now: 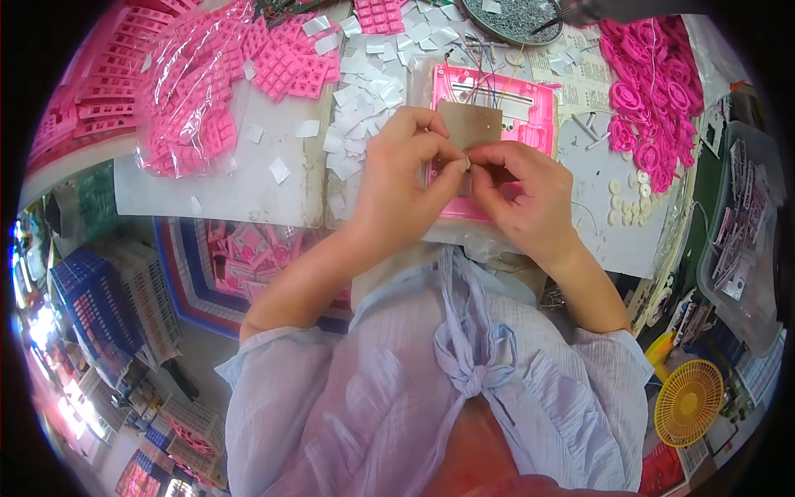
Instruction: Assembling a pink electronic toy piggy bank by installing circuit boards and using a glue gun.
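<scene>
Over a pink plastic casing, my left hand and my right hand meet with their fingertips together. Both pinch at one spot; a tiny pale bit shows between the fingertips, too small to name. Beneath and beyond the fingers a brown flat board lies in the casing, partly covered by my left hand. Thin coloured wires rise from the board's far side. Inside the casing, metal strips run along its far part. My hands hide the casing's near middle.
Pink keypad pieces, some bagged, lie at the left. White square slips are scattered beside the casing. A round dish of small metal parts stands at the back. Pink coiled parts and white discs sit at the right.
</scene>
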Demonstrator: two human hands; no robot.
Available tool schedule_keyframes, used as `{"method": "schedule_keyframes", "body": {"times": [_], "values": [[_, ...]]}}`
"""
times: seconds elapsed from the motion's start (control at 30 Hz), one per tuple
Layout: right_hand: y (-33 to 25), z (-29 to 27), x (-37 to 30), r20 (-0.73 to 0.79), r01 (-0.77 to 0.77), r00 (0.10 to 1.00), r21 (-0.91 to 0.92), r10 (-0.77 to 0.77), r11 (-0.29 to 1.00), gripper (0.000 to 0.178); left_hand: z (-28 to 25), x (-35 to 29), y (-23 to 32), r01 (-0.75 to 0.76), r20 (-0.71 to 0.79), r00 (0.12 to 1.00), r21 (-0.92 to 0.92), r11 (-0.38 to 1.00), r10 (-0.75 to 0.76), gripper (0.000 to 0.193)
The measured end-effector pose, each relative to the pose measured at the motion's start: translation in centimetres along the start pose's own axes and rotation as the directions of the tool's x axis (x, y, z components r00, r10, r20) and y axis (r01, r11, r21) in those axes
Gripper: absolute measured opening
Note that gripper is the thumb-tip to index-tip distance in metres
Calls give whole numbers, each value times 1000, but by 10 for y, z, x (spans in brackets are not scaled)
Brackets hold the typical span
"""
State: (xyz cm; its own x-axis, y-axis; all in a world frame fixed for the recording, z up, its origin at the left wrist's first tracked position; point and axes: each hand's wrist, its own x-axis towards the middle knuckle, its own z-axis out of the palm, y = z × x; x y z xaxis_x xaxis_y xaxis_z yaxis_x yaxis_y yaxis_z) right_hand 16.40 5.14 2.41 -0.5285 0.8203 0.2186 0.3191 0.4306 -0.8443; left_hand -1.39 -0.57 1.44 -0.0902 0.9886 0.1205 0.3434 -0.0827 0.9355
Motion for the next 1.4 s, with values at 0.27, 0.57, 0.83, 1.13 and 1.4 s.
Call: {"method": "schedule_keyframes", "body": {"times": [0.27, 0.57, 0.83, 1.13, 1.4], "values": [[9, 1, -5, 11, 353, 933, -220, -359, 910, 19, -14, 11, 15, 350, 187, 917, 54, 935, -354, 8], [9, -11, -2, 127, 489, 869, -360, -478, 794, 22, -27, 32, 5, 425, 466, 833, -195, 884, -297, 14], [8, 0, -14, 199, 406, 914, -400, -355, 822, 16, -14, 11, -12, -362, 308, 906, 202, 910, 292, 21], [-3, -4, -11, 320, 398, 906, -417, -278, 818, 17, -18, 11, -11, -208, 350, 930, 238, 949, 115, 18], [-8, -12, -21, 406, 411, 885, -456, -226, 790, 34, -75, 95, -31, -161, -128, 909, 771, 616, 396, 16]]}}
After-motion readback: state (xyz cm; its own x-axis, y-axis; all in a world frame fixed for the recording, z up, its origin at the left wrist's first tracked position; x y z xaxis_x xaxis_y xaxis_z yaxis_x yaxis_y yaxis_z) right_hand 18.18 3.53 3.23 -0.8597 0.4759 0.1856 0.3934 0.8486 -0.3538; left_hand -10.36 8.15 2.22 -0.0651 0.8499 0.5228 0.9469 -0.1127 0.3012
